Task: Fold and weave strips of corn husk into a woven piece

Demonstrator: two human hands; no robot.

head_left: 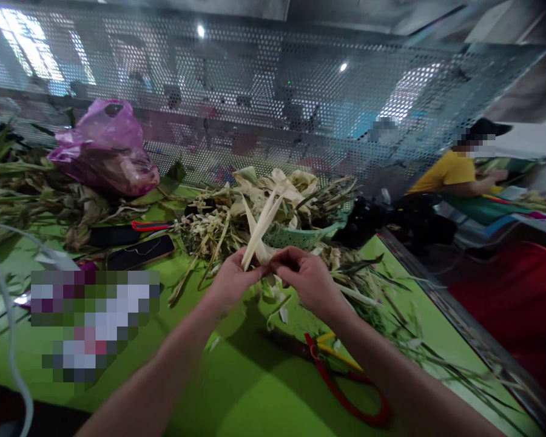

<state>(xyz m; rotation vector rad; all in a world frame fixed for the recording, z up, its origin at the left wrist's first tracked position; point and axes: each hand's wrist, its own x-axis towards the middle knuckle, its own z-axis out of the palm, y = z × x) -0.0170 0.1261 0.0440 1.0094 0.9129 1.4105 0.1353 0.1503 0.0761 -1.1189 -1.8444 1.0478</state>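
Pale strips of corn husk (262, 227) rise crossed from between my two hands, above the green table. My left hand (237, 278) is closed around the lower end of the strips. Thumb and fingers of my right hand (304, 276) pinch the same husk at its base, close beside the left fingertips. Just behind them is a light green basket (300, 237) heaped with dried husks (295, 182) and plant scraps. Below my right forearm lie scissors (330, 379) with red and yellow on the handles, partly covered by the arm.
A purple plastic bag (107, 149) rests among dry leaves (22, 182) at left. Two dark phones (141, 252) lie near a red-handled tool (152, 226). A white cable (10, 328) crosses the left edge. Behind stands a perforated metal screen (255, 91); at right sits a person in yellow (446, 173).
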